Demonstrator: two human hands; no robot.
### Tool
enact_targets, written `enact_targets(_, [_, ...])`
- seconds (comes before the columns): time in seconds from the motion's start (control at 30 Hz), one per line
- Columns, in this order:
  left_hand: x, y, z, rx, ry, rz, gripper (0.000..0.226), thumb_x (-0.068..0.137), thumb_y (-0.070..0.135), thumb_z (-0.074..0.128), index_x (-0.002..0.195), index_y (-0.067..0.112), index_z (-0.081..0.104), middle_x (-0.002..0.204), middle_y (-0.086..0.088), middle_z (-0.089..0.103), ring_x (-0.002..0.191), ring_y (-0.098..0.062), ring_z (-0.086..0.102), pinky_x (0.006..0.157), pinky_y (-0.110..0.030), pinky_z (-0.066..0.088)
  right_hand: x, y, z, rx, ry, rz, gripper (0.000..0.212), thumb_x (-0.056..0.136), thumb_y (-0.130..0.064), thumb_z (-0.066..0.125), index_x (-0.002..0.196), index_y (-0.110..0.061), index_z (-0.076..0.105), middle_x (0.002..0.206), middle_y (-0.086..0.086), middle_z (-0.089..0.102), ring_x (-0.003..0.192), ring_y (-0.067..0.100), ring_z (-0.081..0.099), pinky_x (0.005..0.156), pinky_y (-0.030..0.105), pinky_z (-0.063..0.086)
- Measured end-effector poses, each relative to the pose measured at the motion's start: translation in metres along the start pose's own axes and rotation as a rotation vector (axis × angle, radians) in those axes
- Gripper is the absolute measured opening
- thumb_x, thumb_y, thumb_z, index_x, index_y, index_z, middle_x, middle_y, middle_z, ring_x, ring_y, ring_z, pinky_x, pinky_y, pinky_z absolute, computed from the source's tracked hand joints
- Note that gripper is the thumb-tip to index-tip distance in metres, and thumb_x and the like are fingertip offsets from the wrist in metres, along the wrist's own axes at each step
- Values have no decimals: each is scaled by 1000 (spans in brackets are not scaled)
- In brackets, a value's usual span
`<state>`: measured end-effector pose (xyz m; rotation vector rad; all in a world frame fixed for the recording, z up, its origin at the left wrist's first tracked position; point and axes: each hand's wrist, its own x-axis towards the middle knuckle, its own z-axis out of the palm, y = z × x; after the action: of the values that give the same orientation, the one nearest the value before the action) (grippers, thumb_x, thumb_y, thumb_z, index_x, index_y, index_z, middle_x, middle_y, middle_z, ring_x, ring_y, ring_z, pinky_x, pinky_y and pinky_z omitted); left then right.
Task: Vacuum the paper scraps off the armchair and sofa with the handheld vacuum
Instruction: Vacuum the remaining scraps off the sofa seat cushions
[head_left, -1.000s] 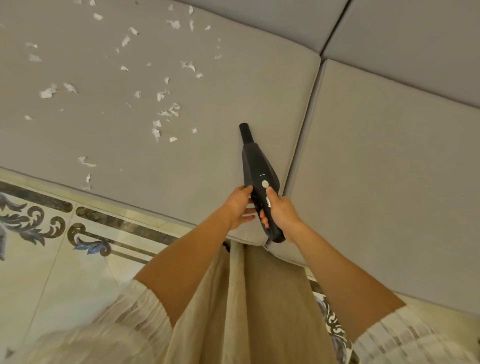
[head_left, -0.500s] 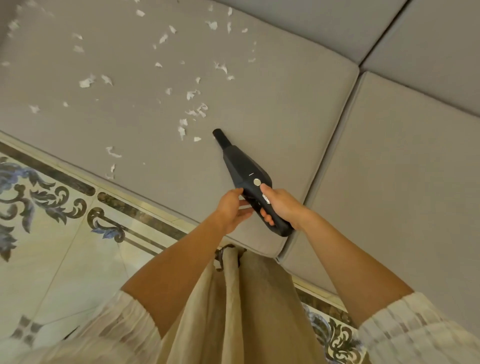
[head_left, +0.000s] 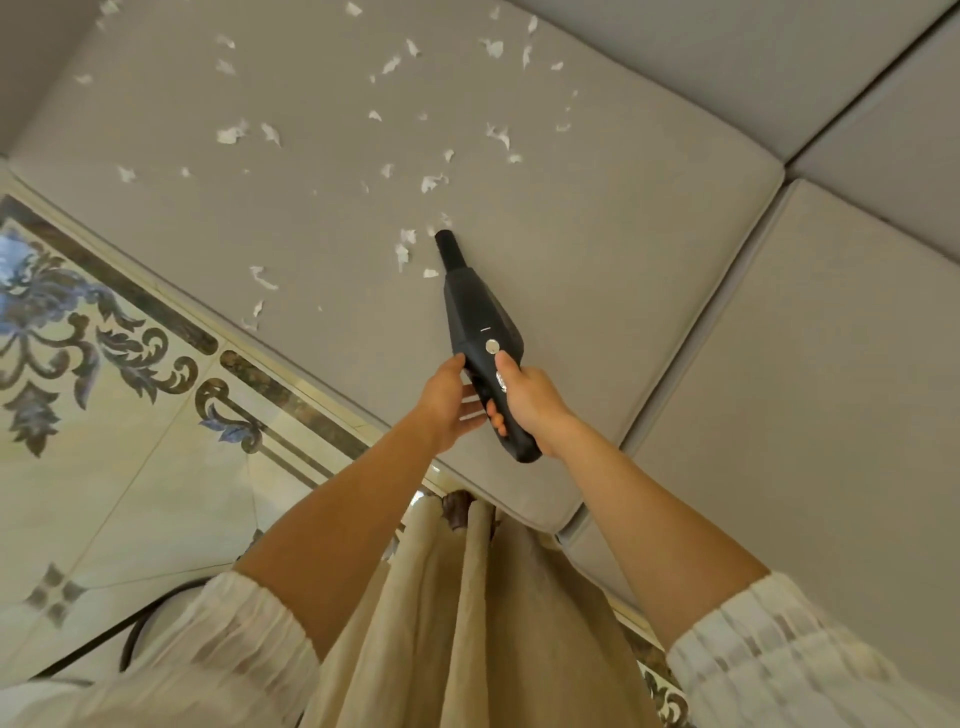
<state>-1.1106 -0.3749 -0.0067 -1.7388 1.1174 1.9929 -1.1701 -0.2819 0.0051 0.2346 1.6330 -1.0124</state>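
Paper scraps (head_left: 431, 183) strewn on grey sofa cushion (head_left: 597, 218), patterned tile floor (head_left: 104, 415)

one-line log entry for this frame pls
right hand grips vacuum | left hand touches its side | nozzle at scraps on sofa cushion | most scraps remain

A matte black handheld vacuum (head_left: 480, 332) with a small silver round button lies over the plain grey fabric sofa cushion (head_left: 597, 218), where white torn paper scraps (head_left: 431, 182) are strewn. Beside the cushion's front edge, the glossy cream floor tiles (head_left: 104, 467) carry dark brown scrollwork, seemingly tinged blue.
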Motion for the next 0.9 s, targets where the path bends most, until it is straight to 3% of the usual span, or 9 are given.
enact_targets(0.13, [-3, 3, 5, 31, -22, -13, 28, 105, 38, 32, 113, 18, 50, 99, -8, 59, 92, -25, 60, 92, -40, 52, -3, 0, -7, 21, 1, 7, 55, 102, -50, 33, 105, -2, 60, 71, 10, 57, 53, 17, 53, 51, 26, 47])
enact_targets(0.27, [-13, -2, 15, -10, -86, -44, 26, 105, 30, 32, 117, 15, 49, 103, -12, 58, 89, -27, 61, 71, -33, 53, -16, 11, -17, 99, 18, 14, 51, 103, -46, 35, 100, -2, 60, 62, 8, 54, 46, 14, 50, 45, 23, 45])
enact_targets(0.43, [-15, -1, 32, 8, -92, -56, 27, 105, 30, 32, 121, 13, 47, 104, -13, 58, 89, -27, 62, 65, -30, 53, -16, 18, -28, 121, 66, -6, 51, 103, -44, 35, 98, 0, 60, 61, 8, 54, 44, 14, 49, 45, 23, 45])
enact_targets(0.73, [5, 49, 43, 82, -65, 12, 27, 106, 35, 32, 117, 18, 48, 100, -9, 59, 88, -25, 62, 73, -33, 55, 15, -29, -27, 213, 108, 10, 55, 102, -48, 36, 109, 1, 61, 66, 9, 56, 49, 16, 52, 47, 25, 48])
enact_targets(0.9, [32, 85, 38, 125, -68, 39, 31, 105, 40, 31, 115, 19, 51, 95, -5, 60, 88, -23, 60, 66, -28, 53, 46, -66, -16, 194, 161, 31, 52, 101, -49, 37, 110, -3, 59, 78, 12, 60, 57, 19, 55, 53, 28, 51])
